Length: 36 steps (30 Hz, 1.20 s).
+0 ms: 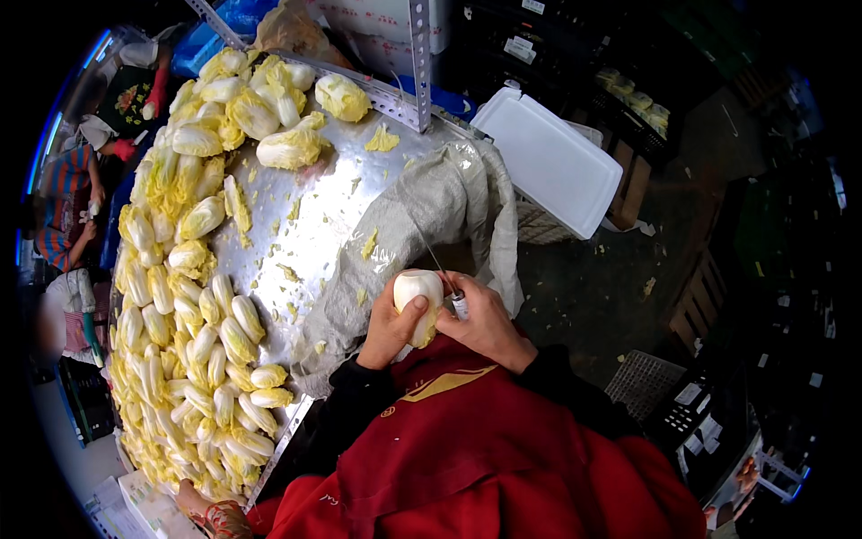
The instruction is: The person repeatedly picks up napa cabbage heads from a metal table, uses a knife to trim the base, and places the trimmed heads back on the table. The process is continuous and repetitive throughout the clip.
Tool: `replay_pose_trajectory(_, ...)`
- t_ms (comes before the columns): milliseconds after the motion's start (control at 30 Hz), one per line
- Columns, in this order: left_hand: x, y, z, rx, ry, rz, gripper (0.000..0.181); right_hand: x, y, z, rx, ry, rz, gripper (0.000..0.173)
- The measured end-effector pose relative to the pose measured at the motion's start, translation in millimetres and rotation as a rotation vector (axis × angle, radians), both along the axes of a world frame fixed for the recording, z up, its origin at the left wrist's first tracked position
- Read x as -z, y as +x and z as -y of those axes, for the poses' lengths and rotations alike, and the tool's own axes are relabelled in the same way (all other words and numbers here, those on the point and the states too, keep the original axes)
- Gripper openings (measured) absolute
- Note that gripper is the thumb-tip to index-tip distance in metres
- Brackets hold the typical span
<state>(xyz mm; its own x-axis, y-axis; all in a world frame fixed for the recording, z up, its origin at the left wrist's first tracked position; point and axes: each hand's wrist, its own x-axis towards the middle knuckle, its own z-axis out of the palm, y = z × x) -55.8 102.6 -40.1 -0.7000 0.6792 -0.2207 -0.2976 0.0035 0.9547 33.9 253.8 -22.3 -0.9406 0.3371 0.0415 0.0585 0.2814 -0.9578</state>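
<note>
My left hand (392, 325) grips a small napa cabbage (416, 286), its white base turned up and its yellow leaves pointing down toward my apron. In my right hand (486, 322) is a knife (460, 304) with a pale handle. Its thin blade slants up and away past the cabbage. Both hands are close together in front of my red apron, at the edge of the metal table (316, 209). A grey woven plastic sack (404, 209) drapes over the table edge just beyond them.
A heap of napa cabbages (202, 343) covers the table's left side, with leaf scraps (288, 272) beside it. A lidded white box (552, 162) stands beyond the sack. Another person's hand (192, 500) reaches in at lower left. Co-workers (67, 195) stand across the table.
</note>
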Motion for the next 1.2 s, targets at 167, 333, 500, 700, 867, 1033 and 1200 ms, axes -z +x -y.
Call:
replay_pose_trajectory(167, -2, -2, 7, 0.061, -0.055, -0.064, 0.041, 3, -4, 0, 0.019, 0.005, 0.050, 0.040)
replay_pose_trajectory(333, -3, -5, 15, 0.067, -0.080, 0.135, 0.048, 10, -10, -7, 0.056, 0.128, -0.022, 0.036)
replay_pose_trajectory(500, 11, 4, 28, 0.078, 0.387, 0.645, 0.076, 30, -17, -15, 0.096, 0.169, 0.010, 0.041)
replay_pose_trajectory(700, 5, 4, 12, -0.082, 0.349, 0.592, 0.075, 19, -1, -12, 0.028, -0.147, 0.123, 0.052)
replay_pose_trajectory(867, 0, 8, 5, -0.052, 0.218, 0.451, 0.066, -15, -2, -1, -0.133, -0.505, 0.356, 0.048)
replay_pose_trajectory(1033, 0, 6, 2, -0.136, -0.091, -0.007, 0.047, -8, 1, -4, -0.108, -0.522, 0.441, 0.042)
replay_pose_trajectory(1200, -11, 7, 0, -0.027, -0.217, -0.156, 0.045, 12, 3, 1, -0.112, -0.490, 0.371, 0.037)
